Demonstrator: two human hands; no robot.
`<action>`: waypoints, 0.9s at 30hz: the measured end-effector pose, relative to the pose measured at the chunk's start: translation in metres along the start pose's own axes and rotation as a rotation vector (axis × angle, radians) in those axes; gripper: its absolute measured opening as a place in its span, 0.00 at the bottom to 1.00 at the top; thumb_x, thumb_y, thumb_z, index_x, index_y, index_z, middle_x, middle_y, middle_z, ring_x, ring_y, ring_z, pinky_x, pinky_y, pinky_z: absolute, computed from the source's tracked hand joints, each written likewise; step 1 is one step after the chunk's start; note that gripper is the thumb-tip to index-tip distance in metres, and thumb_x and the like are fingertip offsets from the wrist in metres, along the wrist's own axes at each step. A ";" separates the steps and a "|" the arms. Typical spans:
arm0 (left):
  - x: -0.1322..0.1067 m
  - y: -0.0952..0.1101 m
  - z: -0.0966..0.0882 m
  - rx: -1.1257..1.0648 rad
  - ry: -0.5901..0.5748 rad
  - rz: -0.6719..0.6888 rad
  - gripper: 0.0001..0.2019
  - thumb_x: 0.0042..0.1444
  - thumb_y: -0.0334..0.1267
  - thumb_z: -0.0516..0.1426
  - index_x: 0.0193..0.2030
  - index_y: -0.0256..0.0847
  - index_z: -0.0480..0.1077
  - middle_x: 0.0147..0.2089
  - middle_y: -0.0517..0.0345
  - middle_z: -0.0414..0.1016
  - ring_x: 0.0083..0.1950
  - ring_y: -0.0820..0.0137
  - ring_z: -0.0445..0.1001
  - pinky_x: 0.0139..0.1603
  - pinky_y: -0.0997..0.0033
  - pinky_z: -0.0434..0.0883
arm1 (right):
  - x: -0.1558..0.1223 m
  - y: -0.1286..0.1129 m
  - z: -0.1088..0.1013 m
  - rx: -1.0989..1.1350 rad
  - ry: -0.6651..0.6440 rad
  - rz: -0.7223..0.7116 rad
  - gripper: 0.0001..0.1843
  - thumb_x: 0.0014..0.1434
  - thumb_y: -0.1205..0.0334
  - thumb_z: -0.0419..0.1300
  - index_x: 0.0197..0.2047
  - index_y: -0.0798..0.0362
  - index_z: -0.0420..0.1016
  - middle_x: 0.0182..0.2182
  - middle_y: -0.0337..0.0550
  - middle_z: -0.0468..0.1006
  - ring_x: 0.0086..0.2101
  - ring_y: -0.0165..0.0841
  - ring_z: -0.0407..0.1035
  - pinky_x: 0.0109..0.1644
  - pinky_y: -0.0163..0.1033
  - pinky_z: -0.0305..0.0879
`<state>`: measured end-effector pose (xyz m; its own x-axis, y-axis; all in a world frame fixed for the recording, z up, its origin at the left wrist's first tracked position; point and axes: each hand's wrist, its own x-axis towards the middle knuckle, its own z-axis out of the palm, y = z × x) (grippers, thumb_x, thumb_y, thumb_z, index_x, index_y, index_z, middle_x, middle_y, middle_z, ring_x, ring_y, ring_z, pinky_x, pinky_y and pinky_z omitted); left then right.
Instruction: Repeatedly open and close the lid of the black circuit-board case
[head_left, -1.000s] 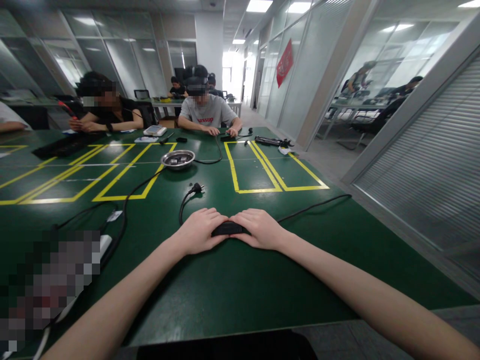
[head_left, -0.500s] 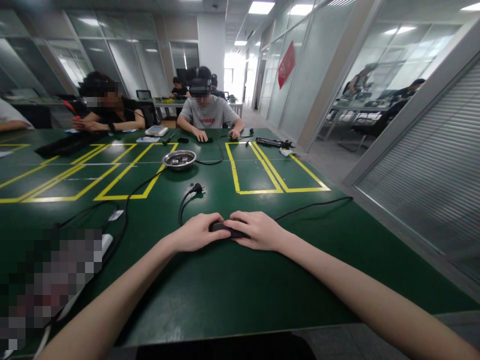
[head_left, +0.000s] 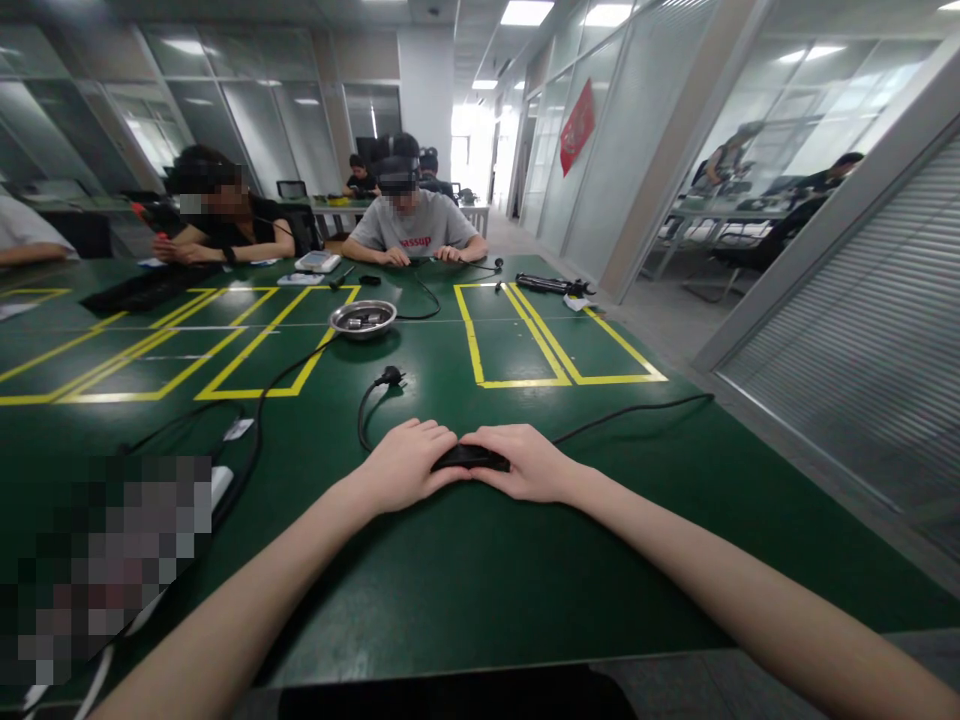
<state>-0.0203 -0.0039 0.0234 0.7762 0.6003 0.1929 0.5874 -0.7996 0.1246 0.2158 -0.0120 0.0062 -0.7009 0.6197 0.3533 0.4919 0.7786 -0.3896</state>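
I find my left hand point(head_left: 405, 462) and right hand point(head_left: 525, 462) closed over the two ends of a black adapter point(head_left: 471, 458), fingertips nearly meeting above it. The adapter lies flat on the green table point(head_left: 465, 580), close in front of me and central. Only a narrow strip of its near side shows between the thumbs. Both ends and the top are covered, so I cannot make out ports, labels or where the cords join.

A thin black cable point(head_left: 637, 408) emerges from behind the right hand and runs right towards the table edge. A second cord loops up from behind the left hand to a plug point(head_left: 389, 377) lying loose. A blurred patch point(head_left: 105, 560) hides the near left corner.

Bare table lies before and between my forearms. The near edge is just below my elbows, and the right edge is well apart from the hands. Beyond the plug, a metal bowl point(head_left: 363, 318) sits near yellow tape lines point(head_left: 517, 350).

The adapter looks matte, dark and low in profile.
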 end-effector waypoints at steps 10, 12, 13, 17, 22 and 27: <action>0.000 -0.006 -0.006 -0.074 -0.007 -0.044 0.19 0.73 0.51 0.49 0.42 0.40 0.72 0.39 0.53 0.79 0.41 0.63 0.75 0.47 0.63 0.67 | -0.001 0.002 0.002 -0.074 0.078 -0.032 0.17 0.69 0.59 0.59 0.59 0.55 0.74 0.43 0.52 0.82 0.42 0.41 0.77 0.47 0.44 0.73; 0.000 -0.006 -0.005 -0.089 -0.008 -0.042 0.18 0.73 0.49 0.49 0.42 0.39 0.72 0.39 0.53 0.79 0.40 0.64 0.75 0.48 0.62 0.66 | 0.000 0.001 0.001 -0.105 0.034 -0.073 0.23 0.68 0.57 0.61 0.63 0.54 0.70 0.47 0.52 0.81 0.44 0.42 0.76 0.49 0.46 0.73; 0.000 -0.005 -0.004 -0.100 -0.007 -0.046 0.18 0.73 0.49 0.49 0.41 0.39 0.72 0.39 0.53 0.79 0.40 0.64 0.75 0.47 0.62 0.66 | 0.001 0.000 0.001 -0.128 0.007 -0.103 0.26 0.67 0.56 0.62 0.66 0.52 0.68 0.49 0.53 0.79 0.46 0.42 0.75 0.50 0.46 0.74; 0.000 -0.006 -0.004 -0.192 -0.036 -0.104 0.19 0.73 0.49 0.49 0.36 0.40 0.72 0.35 0.56 0.78 0.36 0.66 0.74 0.41 0.67 0.67 | 0.002 -0.001 0.001 -0.288 -0.081 -0.178 0.29 0.70 0.54 0.59 0.71 0.46 0.62 0.53 0.52 0.74 0.46 0.40 0.75 0.46 0.43 0.74; -0.002 -0.009 -0.007 -0.147 0.108 -0.106 0.18 0.67 0.53 0.56 0.50 0.41 0.76 0.47 0.50 0.82 0.49 0.59 0.76 0.55 0.56 0.69 | 0.003 0.007 0.004 -0.407 -0.080 -0.030 0.31 0.72 0.53 0.55 0.74 0.47 0.54 0.50 0.51 0.74 0.35 0.37 0.75 0.35 0.39 0.73; -0.004 -0.011 -0.007 -0.021 0.358 -0.019 0.24 0.65 0.50 0.59 0.64 0.43 0.70 0.67 0.44 0.72 0.69 0.51 0.65 0.71 0.45 0.58 | -0.004 0.056 -0.026 -0.389 0.299 0.318 0.27 0.71 0.54 0.53 0.69 0.52 0.61 0.55 0.58 0.75 0.43 0.47 0.77 0.45 0.49 0.75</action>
<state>-0.0321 0.0025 0.0284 0.6336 0.5744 0.5183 0.5935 -0.7906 0.1506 0.2600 0.0314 0.0051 -0.3387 0.7861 0.5171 0.8478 0.4934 -0.1947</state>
